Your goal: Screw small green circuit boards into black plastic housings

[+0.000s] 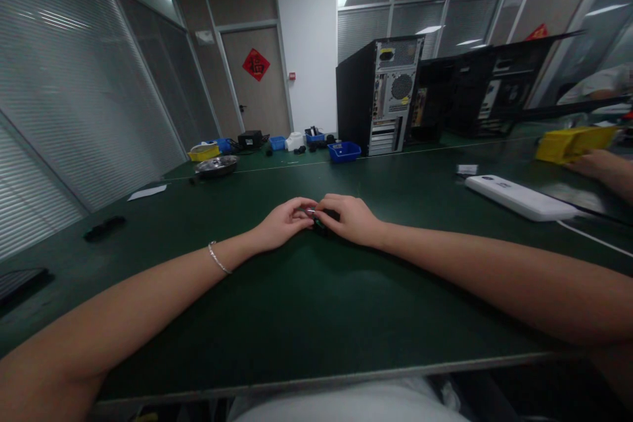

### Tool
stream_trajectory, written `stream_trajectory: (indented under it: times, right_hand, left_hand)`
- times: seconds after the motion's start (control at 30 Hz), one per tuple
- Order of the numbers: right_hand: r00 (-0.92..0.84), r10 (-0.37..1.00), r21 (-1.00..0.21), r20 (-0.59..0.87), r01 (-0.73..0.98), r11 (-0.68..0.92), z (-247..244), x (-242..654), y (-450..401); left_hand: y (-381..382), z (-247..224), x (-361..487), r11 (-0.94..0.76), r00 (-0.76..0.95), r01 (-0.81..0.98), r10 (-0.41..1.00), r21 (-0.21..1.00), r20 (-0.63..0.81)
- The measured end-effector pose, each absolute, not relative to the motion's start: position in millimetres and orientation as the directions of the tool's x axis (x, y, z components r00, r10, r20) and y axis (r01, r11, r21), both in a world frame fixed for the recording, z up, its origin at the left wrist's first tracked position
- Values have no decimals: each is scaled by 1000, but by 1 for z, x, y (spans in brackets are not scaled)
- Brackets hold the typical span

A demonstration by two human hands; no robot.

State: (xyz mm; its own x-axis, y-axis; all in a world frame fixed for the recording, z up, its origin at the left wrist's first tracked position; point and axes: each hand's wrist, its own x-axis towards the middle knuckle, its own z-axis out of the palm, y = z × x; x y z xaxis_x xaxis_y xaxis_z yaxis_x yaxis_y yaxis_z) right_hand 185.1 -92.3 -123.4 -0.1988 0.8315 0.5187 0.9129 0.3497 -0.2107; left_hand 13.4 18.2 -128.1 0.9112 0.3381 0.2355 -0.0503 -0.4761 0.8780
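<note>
Both of my hands meet over the middle of the dark green table [306,303]. My left hand [283,224], with a bracelet [217,257] at its wrist, pinches a small shiny part [310,211] between thumb and fingers. From the other side, the thumb and fingers of my right hand [352,219] close around a small dark object [320,225], right against the shiny part. The fingers cover most of both pieces, so their shape and whether they are joined cannot be made out.
A blue tray [345,151] stands before a black computer tower [380,99]. At the right lie a white power strip [519,198] and a yellow bin [573,144], with another person's hand [601,168] beside it. A metal bowl [216,166] sits at the back left.
</note>
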Motion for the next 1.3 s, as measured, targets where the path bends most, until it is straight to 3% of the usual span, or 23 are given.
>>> stream_trajectory:
  times: [0.23,0.5,0.77,0.87,1.3]
  right_hand:
    - [-73,846,-263,528,933,245,-123,190,-89]
    - [-91,848,-231,522,942,243,-126,193,-87]
    - [-94,851,-178,516,961,213,-126,195,-87]
    - [-102,858,-169,503,962,214,-126,196,-87]
    - [-159,863,-133,480,959,250,-124,194,-88]
  left_hand:
    - [22,-130,13,-513,918,-49,314,857,241]
    - [21,-127,11,-625,925,-30,279,780,259]
    - [25,-129,14,-542,815,35,502,840,290]
    - [26,-128,14,-518,807,-2,505,856,307]
    - [19,-120,9,-748,827,91,425,658,369]
